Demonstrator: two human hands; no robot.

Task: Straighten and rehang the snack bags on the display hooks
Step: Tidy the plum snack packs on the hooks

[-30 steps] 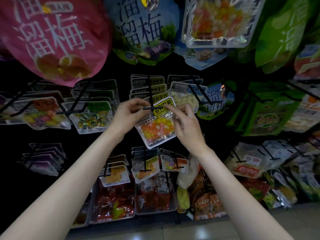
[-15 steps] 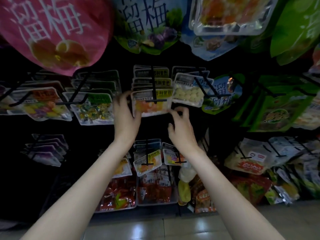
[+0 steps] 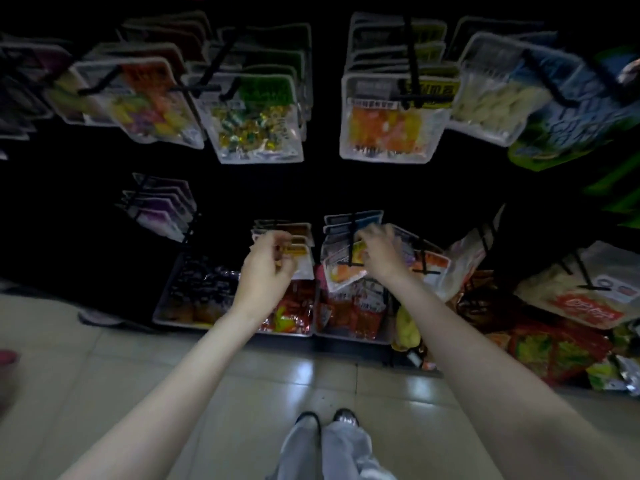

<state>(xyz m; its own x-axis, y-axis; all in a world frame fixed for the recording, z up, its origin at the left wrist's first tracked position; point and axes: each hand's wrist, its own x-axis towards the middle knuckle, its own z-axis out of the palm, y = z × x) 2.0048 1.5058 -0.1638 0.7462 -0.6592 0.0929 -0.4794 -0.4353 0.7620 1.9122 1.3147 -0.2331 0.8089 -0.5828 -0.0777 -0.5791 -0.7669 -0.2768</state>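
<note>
I see the orange snack bag (image 3: 386,128) hanging square on its upper hook (image 3: 412,60), clear with a yellow label. On the lower row, a tilted orange bag (image 3: 343,270) sits skewed on its hook (image 3: 352,239), and a stack of yellow-labelled bags (image 3: 299,252) hangs just beside it to the left.

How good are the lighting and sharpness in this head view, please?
Head view: dim overall, the rack backing nearly black; ceiling light glares off the floor tiles; motion blur smears the upper-row bags and both hands; wide-angle distortion bends the edges.
</note>
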